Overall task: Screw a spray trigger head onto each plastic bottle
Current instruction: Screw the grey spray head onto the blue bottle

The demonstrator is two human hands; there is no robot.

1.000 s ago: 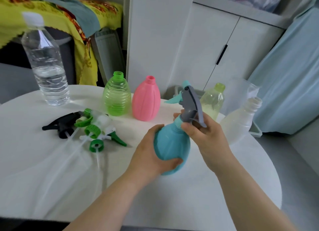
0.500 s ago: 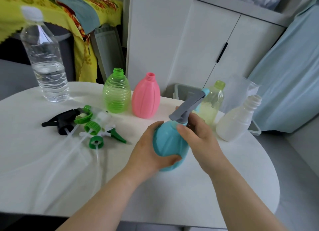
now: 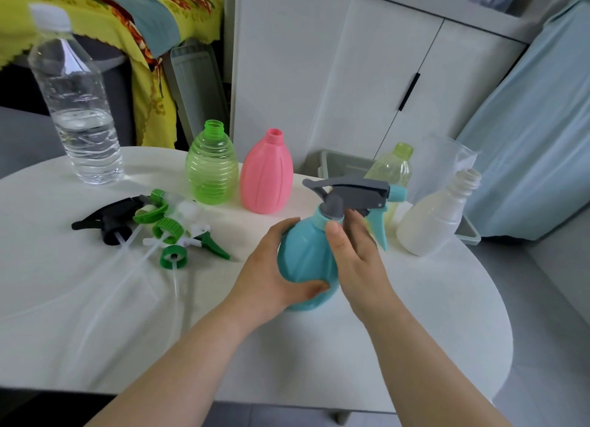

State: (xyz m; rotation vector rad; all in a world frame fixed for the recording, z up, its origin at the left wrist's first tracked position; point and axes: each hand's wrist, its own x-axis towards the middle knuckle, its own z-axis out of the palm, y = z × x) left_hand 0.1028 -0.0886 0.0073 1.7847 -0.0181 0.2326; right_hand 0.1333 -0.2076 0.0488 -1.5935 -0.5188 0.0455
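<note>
A person's two bare hands worked over a white round table (image 3: 415,347), seen from above. The left hand (image 3: 271,276) was wrapped around the side and bottom of a teal bottle (image 3: 306,260), gripping it just above the tabletop near the middle of the table. The right hand (image 3: 357,254) pinched the collar at the bottle's neck with thumb and fingers, just under a grey spray head (image 3: 351,192) that sat on the bottle with its teal nozzle and trigger pointing right. Behind stood an open green bottle (image 3: 211,171) and an open pink bottle (image 3: 266,174), side by side. To the right stood a pale yellow bottle (image 3: 394,168) and a tilted white bottle (image 3: 434,219), both without tops. On the left of the table lay a heap of loose spray heads: a black one (image 3: 105,222) and green-and-white ones (image 3: 172,232), their thin tubes trailing toward the viewer. A clear water bottle (image 3: 76,113) with a white cap stood at the far left.
</note>
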